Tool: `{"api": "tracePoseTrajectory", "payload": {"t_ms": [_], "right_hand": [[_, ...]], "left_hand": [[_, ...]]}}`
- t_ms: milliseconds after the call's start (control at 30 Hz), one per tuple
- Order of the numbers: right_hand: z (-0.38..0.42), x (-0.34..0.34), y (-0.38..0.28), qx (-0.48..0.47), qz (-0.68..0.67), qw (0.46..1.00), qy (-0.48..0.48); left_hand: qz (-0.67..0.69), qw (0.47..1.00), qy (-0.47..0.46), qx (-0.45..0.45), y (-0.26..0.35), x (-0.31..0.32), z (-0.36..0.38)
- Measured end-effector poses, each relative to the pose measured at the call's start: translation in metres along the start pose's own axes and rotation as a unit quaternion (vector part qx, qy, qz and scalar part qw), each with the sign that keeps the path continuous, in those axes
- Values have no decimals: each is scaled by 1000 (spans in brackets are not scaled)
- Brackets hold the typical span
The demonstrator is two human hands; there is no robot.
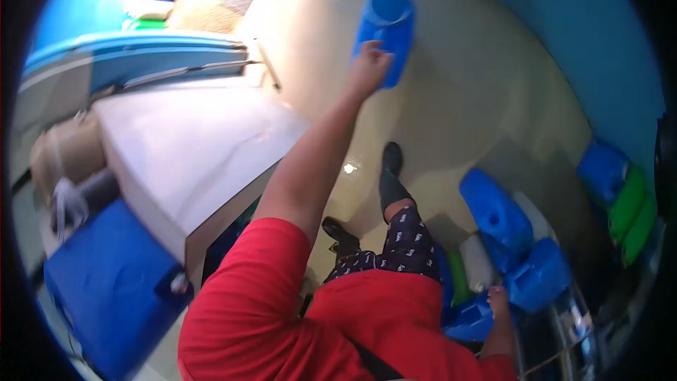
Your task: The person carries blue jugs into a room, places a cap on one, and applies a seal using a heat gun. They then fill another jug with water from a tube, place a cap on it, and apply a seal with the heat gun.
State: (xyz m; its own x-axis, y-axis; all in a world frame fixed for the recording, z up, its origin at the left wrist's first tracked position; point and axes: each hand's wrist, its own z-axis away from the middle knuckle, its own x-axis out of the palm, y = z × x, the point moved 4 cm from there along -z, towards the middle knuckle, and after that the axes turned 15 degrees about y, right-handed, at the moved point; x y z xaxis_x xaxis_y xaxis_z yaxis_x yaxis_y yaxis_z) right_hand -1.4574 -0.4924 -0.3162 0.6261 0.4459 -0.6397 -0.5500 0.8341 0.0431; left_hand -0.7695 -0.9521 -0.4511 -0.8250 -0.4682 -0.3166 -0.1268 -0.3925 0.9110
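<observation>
My left hand is stretched far forward over the floor. Its fingers are closed round the handle of a blue plastic jug, whose wide round opening faces up toward me. Low on the right, my right hand is beside my hip with curled fingers. It lies right among blue plastic containers, one blue container to its left and another blue container to its right. Whether it grips one of them is hidden.
A white-topped counter stands at my left, with a large blue jerrycan near it. On my right are a blue jerrycan and several green containers by the blue wall. The floor looks wet.
</observation>
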Motion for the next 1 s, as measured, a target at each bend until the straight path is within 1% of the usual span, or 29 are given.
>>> {"api": "tracePoseTrajectory", "payload": {"t_ms": [33, 67, 100, 133, 167, 200, 233, 267, 300, 333, 367, 400, 433, 467, 500, 567, 600, 633, 667, 700, 733, 767, 800, 833, 867, 900, 933, 1000], "right_hand": [[-14, 24, -3, -44, 74, 996, -22], [-67, 64, 17, -120, 87, 988, -47], [-110, 100, 34, -196, 95, 974, -68], [-96, 117, -24, -233, 69, 968, -69], [-79, 134, -87, -270, 44, 959, -70], [-64, 153, -153, -306, 19, 949, -71], [-18, 152, -213, -300, -24, 949, -94], [42, 149, -285, -292, -67, 947, -117], [60, 157, -329, -365, -62, 923, -104], [79, 165, -372, -435, -57, 894, -89], [121, 161, -413, -485, -59, 867, -93], [186, 149, -457, -537, -66, 836, -94], [238, 143, -488, -579, -67, 807, -94], [294, 137, -513, -617, -67, 779, -90], [354, 128, -533, -661, -77, 740, -91], [480, 105, -552, -744, -107, 655, -78], [551, 88, -551, -781, -127, 608, -64], [599, 96, -549, -819, -140, 552, -65], [656, 86, -539, -853, -147, 497, -63], [712, 74, -528, -877, -145, 455, -50], [764, 69, -516, -899, -141, 412, -37], [811, 66, -507, -904, -139, 404, -39], [852, 69, -502, -907, -138, 395, -41], [890, 75, -501, -917, -152, 364, -54], [918, 81, -499, -929, -122, 349, -28], [948, 87, -501, -945, -61, 320, -10], [971, 93, -506, -955, -39, 291, 45], [1005, 113, -524, -937, 43, 340, 63]], "left_hand": [[-36, 997, -51, 44, 39, -6, 7], [-72, 985, -107, 116, 60, -14, 21], [-103, 977, -121, 140, 78, -28, 43], [-160, 971, -148, 95, 112, -53, 74], [-131, 976, -156, 71, 125, -77, 108], [-149, 969, -175, 86, 115, -98, 131], [-154, 971, -167, 72, 108, -125, 162], [-217, 956, -193, 44, 93, -148, 196], [-203, 962, -173, 62, 72, -177, 232], [-227, 958, -174, 24, 60, -209, 264], [-227, 960, -166, 12, 27, -235, 298], [-280, 938, -204, -8, 30, -275, 328], [-290, 941, -172, -20, 29, -316, 373], [-304, 939, -160, -32, 8, -351, 407], [-326, 928, -170, -54, -10, -389, 442], [-329, 924, -159, -112, -25, -455, 495], [-310, 938, -105, -115, -27, -487, 523], [-295, 947, -53, -118, -56, -518, 541], [-284, 950, -8, -130, -75, -545, 566], [-271, 951, 36, -141, -89, -569, 584], [-227, 953, 74, -187, -96, -593, 604], [-180, 949, 109, -235, -101, -615, 626], [-175, 951, 105, -230, -111, -632, 643], [-183, 943, 132, -244, -129, -647, 661], [-191, 933, 161, -258, -142, -660, 673], [-189, 935, 158, -255, -147, -670, 681], [-188, 934, 168, -253, -148, -679, 690], [-185, 933, 177, -252, -147, -691, 704]]}}
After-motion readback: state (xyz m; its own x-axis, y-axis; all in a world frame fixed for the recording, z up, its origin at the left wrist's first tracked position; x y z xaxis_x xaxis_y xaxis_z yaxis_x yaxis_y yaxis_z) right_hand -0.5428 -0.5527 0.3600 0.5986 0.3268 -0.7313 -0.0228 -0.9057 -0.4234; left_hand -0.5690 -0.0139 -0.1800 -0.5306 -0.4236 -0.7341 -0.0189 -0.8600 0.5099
